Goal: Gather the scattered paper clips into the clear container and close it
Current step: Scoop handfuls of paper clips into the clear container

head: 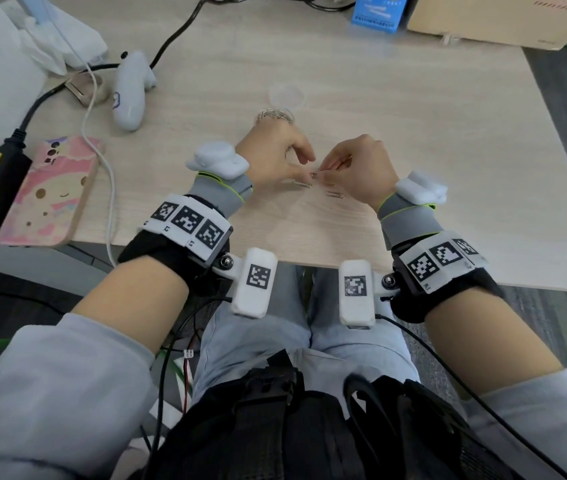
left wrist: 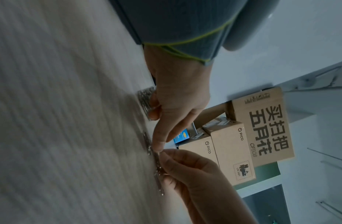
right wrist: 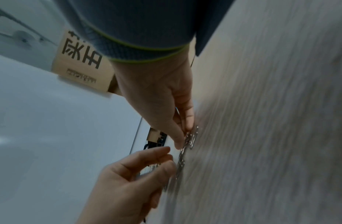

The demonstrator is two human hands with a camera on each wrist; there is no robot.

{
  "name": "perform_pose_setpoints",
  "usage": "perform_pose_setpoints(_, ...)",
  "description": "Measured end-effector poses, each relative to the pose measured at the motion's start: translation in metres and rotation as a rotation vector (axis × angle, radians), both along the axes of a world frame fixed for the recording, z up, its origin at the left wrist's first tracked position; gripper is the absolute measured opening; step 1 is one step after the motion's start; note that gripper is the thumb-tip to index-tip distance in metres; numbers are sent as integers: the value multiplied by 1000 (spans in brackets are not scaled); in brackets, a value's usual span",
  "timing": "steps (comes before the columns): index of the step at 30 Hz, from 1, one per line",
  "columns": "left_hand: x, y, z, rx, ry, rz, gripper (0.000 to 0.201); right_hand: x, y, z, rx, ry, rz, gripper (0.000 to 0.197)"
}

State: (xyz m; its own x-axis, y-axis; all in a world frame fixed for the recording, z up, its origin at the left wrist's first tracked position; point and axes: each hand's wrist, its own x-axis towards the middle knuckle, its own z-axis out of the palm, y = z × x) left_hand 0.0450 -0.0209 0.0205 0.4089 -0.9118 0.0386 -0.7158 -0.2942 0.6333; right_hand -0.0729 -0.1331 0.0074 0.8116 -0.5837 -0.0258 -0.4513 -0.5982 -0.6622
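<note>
Metal paper clip point(head: 314, 173) pinched by right hand point(head: 361, 168), left hand point(head: 277, 157) touching

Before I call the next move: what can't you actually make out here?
- Clear container: the left hand hides its near side in the head view, so its fill is unreadable.
- Loose clips: wrist views too blurred to count them.
- Right hand: its fingers cover how many clips it pinches.
- Lid: faint, its edge is hard to trace.
</note>
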Motion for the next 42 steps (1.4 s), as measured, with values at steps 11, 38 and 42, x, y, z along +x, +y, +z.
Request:
perform_pose_setpoints(11,-14,-9,-6,103,-82,17,16,-26,-10,0,44,12,22,33)
perform_pose_setpoints(38,-9,-23,3,202,6,23,9,6,-16,1,-157,250,26,11)
perform_pose_setpoints(42,-1,-25,8,72,24,93,6,10,-19,1,-189,293,57,12)
